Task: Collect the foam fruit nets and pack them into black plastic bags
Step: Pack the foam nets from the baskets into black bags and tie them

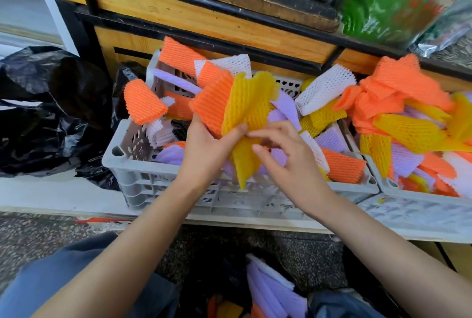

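Note:
My left hand (209, 149) grips a fanned bunch of foam fruit nets (242, 105), orange and yellow, above a grey plastic crate (163, 187). My right hand (288, 156) is beside it with its fingers loosely curled, the fingertips touching the yellow nets at the bunch's base. The crate holds loose orange, yellow, purple and white nets (339, 161). A black plastic bag (255, 289) lies open between my knees, with purple and white nets inside it.
A second grey crate (419, 213) on the right is heaped with nets. Crumpled black bags (51, 110) lie to the left on a pale ledge. Behind stands a wooden stall (209, 23) with a black metal frame and a bag of green nets (378, 3).

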The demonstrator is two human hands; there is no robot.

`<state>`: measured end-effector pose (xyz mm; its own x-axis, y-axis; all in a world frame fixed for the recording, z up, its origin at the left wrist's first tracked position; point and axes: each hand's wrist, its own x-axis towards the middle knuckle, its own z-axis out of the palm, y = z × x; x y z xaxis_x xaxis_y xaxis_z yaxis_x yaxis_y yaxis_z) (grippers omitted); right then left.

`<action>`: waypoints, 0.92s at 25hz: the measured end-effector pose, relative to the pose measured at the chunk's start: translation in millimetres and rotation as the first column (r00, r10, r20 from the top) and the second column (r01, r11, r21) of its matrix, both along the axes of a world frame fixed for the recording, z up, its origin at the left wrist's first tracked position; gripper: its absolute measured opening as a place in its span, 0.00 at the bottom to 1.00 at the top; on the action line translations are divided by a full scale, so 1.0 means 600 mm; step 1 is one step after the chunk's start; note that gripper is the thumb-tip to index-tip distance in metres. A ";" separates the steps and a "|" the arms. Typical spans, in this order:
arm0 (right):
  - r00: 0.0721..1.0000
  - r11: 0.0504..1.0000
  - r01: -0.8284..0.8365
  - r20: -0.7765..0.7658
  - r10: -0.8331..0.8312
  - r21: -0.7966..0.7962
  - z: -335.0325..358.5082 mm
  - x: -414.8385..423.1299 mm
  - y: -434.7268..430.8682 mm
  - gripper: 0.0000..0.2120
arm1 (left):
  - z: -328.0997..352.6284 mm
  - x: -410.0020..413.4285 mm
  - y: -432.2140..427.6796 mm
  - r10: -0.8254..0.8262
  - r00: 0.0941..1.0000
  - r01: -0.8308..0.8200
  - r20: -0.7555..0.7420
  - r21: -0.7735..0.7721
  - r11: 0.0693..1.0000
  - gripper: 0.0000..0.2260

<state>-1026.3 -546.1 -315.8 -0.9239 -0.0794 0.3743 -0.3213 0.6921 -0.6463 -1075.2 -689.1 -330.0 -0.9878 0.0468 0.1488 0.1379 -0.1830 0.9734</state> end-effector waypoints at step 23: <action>0.747 0.833 0.552 0.471 -0.470 -0.044 -0.225 0.379 0.155 0.14 | -0.274 0.288 0.017 -0.414 0.805 0.529 0.425 -0.830 0.176 0.17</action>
<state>-798.7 -453.4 -450.6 -0.8729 0.4773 -0.1015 0.3817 0.5383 -0.7513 -902.4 -679.0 -494.2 -0.7301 0.5502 -0.4053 0.2760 0.7800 0.5616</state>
